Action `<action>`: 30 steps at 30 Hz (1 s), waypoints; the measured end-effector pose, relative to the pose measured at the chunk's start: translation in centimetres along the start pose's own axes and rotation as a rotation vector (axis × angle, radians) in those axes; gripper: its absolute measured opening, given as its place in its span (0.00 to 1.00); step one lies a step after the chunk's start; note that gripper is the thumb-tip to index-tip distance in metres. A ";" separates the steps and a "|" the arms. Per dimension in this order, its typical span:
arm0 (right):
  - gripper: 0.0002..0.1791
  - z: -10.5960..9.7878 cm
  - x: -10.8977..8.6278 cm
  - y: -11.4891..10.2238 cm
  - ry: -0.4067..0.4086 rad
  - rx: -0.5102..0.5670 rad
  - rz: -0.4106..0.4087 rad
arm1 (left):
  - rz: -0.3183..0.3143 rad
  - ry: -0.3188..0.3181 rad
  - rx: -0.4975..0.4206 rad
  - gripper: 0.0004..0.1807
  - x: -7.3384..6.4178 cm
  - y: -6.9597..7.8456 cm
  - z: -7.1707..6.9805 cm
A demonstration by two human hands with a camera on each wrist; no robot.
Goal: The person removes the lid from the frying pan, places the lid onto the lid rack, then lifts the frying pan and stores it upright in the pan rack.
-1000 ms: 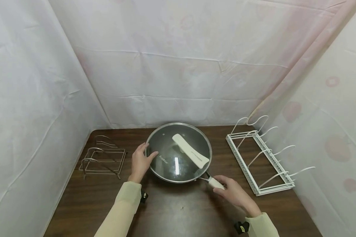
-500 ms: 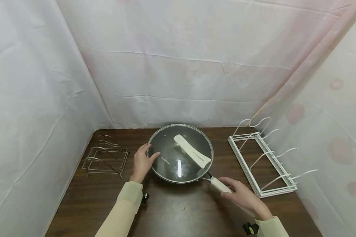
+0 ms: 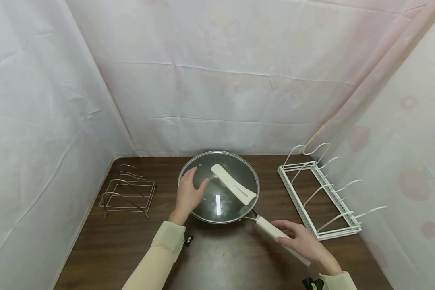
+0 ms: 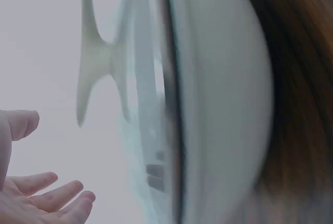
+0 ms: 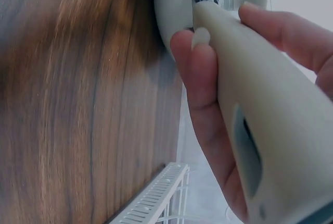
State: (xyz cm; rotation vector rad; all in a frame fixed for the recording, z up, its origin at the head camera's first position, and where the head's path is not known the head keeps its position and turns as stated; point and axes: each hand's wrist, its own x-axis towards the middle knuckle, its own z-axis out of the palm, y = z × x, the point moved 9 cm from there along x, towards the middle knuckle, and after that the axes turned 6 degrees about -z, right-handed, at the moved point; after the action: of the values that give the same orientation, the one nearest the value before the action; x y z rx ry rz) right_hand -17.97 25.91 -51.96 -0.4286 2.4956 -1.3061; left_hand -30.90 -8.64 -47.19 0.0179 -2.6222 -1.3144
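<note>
A wok [image 4: 229, 78] with a pale, rounded outside sits at the back middle of the table. Its glass lid [image 3: 237, 171] is on, with a metal rim and a long cream lid handle [image 3: 233, 185]. My left hand [image 3: 188, 195] hovers over the lid's left side, fingers spread and holding nothing. In the left wrist view its fingertips are apart from the lid. The wok's long cream handle [image 3: 268, 228] points toward the front right. My right hand [image 3: 302, 241] has it loosely between thumb and curled fingers, around the handle's middle in the head view.
A small metal wire rack [image 3: 128, 197] stands on the left of the brown wooden table [image 3: 210, 266]. On the right is a white rack [image 3: 299, 201] with several upright wire loops. White curtains [image 3: 217, 96] enclose the back and sides.
My left hand has left the lid's left rim and moved right, over the glass. My right hand has slid back along the handle, uncovering more of it. The wok stays in place.
</note>
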 end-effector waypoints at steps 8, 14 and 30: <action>0.27 0.6 -0.2 -0.2 0.099 -0.005 -0.029 | 0.010 -0.079 -0.022 0.42 -1.0 2.8 2.4; 0.27 1.2 -0.4 -0.7 0.161 0.038 -0.004 | 0.007 -0.112 -0.033 0.45 -1.1 3.7 3.6; 0.28 2.8 -0.9 -1.4 0.237 0.095 0.097 | -0.061 -0.106 -0.083 0.66 -1.9 5.3 8.2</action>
State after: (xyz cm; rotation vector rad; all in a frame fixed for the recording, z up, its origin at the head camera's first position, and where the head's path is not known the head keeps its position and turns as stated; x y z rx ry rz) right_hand -15.89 23.45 -52.22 -0.1360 2.5900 -1.5063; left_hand -30.22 1.30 -48.07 0.0164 -2.6715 -1.4825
